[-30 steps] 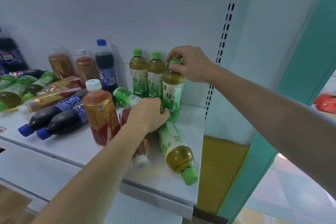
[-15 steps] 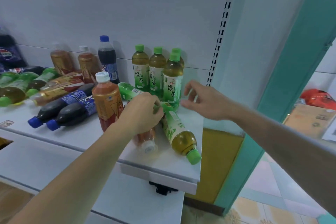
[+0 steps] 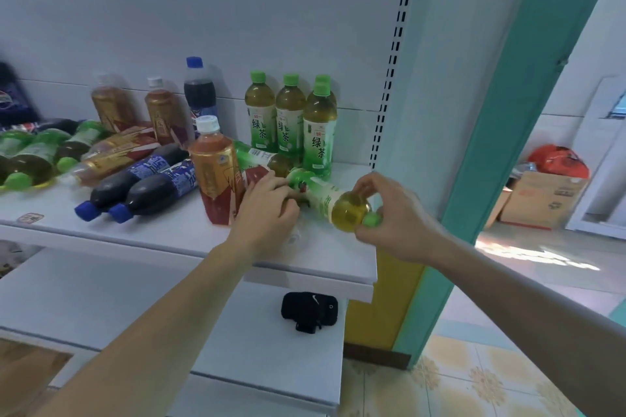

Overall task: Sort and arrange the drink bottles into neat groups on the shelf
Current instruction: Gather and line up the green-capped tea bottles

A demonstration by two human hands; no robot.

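Several upright green tea bottles (image 3: 290, 118) stand grouped at the back right of the white shelf (image 3: 142, 237). My right hand (image 3: 393, 217) grips a lying green tea bottle (image 3: 325, 198) at its neck and cap, near the shelf's right front. My left hand (image 3: 267, 210) is closed over a lying red tea bottle (image 3: 256, 175), mostly hidden beneath it, its fingertips near the green bottle's base. An upright red tea bottle (image 3: 215, 169) stands just left of that hand. Two cola bottles (image 3: 142, 184) lie further left.
Two red tea bottles (image 3: 135, 108) and a cola bottle (image 3: 200, 91) stand at the back. More red and green bottles (image 3: 34, 159) lie at the left. A black pouch (image 3: 308, 311) sits on the lower shelf. A teal pillar (image 3: 508, 145) and a cardboard box (image 3: 542, 200) are to the right.
My right hand let go of the upright green tea bottle, came down and forward, and took hold of the lying green tea bottle's neck. My left hand stayed over the lying bottles.
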